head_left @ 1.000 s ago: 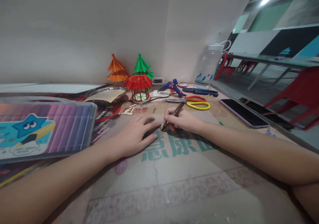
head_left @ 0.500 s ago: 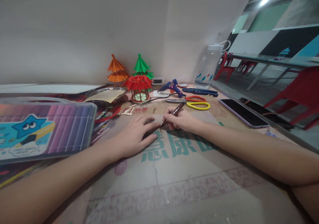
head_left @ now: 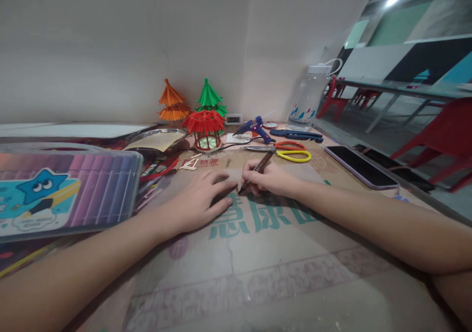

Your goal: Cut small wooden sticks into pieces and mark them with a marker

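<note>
A brown marker pen (head_left: 263, 162) is pinched in my right hand (head_left: 268, 175), slanting with its dark tip down at the covered cardboard sheet (head_left: 258, 268). My left hand (head_left: 201, 199) lies palm down on that sheet, thumb and fingers apart. Its index fingertip rests just left of the pen tip. Whatever small piece may lie under that fingertip is too small to make out. Short pale sticks (head_left: 190, 163) are scattered beyond my left hand. Past my right hand lie scissors (head_left: 295, 152) with red and yellow handles.
On the left lies a case of coloured markers (head_left: 103, 189). Small orange (head_left: 171, 101), green (head_left: 208, 96) and red paper-roofed models (head_left: 204, 125) stand at the back, near a blue glue gun (head_left: 256, 129). A clear bottle (head_left: 309, 98) and a phone (head_left: 359, 167) are to the right.
The pen tip has shifted very slightly right and down, and the pen has tilted a little in my right hand. My left hand stays in place.
</note>
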### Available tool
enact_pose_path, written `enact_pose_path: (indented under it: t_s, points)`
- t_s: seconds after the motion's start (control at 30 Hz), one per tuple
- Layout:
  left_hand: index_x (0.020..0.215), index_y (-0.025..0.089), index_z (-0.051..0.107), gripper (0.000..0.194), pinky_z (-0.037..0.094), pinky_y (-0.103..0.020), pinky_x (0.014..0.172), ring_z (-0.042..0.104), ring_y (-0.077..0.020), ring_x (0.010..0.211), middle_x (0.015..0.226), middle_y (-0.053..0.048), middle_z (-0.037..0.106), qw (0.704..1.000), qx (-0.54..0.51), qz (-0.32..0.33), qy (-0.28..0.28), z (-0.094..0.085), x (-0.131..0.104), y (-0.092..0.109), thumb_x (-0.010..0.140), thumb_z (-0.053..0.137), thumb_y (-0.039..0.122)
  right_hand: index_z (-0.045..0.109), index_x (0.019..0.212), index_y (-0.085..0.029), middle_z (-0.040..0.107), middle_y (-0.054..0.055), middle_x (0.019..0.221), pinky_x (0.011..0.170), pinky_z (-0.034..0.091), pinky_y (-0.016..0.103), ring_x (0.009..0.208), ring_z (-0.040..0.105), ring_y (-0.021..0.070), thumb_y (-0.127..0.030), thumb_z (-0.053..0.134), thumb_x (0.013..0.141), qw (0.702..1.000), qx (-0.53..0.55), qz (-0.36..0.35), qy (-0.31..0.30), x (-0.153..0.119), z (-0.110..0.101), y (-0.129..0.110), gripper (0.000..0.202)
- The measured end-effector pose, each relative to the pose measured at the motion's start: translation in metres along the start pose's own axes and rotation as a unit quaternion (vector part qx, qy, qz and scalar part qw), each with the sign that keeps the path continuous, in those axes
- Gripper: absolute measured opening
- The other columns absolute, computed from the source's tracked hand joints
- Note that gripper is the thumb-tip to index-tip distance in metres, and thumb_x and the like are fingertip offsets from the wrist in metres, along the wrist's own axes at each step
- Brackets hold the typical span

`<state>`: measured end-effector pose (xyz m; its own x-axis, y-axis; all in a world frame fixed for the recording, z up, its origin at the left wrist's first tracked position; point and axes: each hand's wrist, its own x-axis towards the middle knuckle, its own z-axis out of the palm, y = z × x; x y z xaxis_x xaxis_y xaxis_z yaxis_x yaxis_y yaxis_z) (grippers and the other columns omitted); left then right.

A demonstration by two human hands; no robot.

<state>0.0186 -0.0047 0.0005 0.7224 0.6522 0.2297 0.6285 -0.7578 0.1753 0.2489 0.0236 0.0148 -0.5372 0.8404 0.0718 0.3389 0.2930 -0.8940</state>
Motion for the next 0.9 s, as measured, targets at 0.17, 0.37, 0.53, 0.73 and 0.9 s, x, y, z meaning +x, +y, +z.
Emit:
enact_pose_path:
  t_s: [0.17,0.37,0.53,0.73,0.9]
  points:
    - [0.139,0.027,0.056,0.041,0.038,-0.051,0.11,0.046,-0.0302,0.13,0.141,-0.01,0.052,1.0,0.0,0.003,0.004,-0.0003,-0.0002,0.0,0.1,0.047,0.039,0.055,0.075,-0.019,0.056,-0.004,0.05,0.041,0.032,0.019,0.042,0.049,0.0089,-0.032,0.055,0.084,1.0,0.012,-0.006,-0.005,0.0003,-0.001,0.0042,0.016]
    - [0.138,0.027,0.057,0.04,0.039,-0.051,0.109,0.048,-0.0301,0.128,0.139,-0.01,0.053,1.0,-0.009,0.002,0.01,-0.0009,0.0,0.0014,0.1,0.049,0.038,0.056,0.074,-0.018,0.055,-0.005,0.048,0.041,0.031,0.018,0.041,0.047,0.0077,-0.03,0.055,0.084,1.0,0.018,-0.006,-0.007,0.0009,-0.001,0.0053,0.015]
    - [0.137,0.026,0.057,0.04,0.04,-0.051,0.109,0.048,-0.0296,0.127,0.138,-0.011,0.053,1.0,-0.004,-0.001,0.003,-0.0009,-0.0003,0.0015,0.1,0.048,0.037,0.056,0.074,-0.018,0.057,-0.004,0.049,0.04,0.031,0.018,0.041,0.047,0.0081,-0.031,0.055,0.084,1.0,0.024,-0.004,-0.004,0.0014,-0.0002,0.0048,0.016]
    - [0.134,0.025,0.059,0.037,0.04,-0.051,0.11,0.048,-0.0292,0.129,0.137,-0.011,0.054,1.0,-0.002,-0.006,0.022,0.0024,-0.0015,0.0004,0.1,0.049,0.037,0.055,0.074,-0.019,0.054,-0.005,0.048,0.039,0.028,0.019,0.04,0.044,0.0078,-0.034,0.055,0.086,0.997,0.045,-0.024,0.055,0.0022,0.0012,0.0035,0.019]
    - [0.13,0.02,0.058,0.034,0.041,-0.047,0.109,0.051,-0.027,0.126,0.134,-0.011,0.058,0.998,0.006,0.019,0.052,-0.0003,-0.0022,0.0065,0.098,0.051,0.03,0.056,0.075,-0.019,0.052,-0.006,0.048,0.039,0.029,0.02,0.039,0.04,0.0076,-0.031,0.052,0.088,0.992,0.027,-0.027,0.12,0.0026,0.0019,0.0012,0.018]
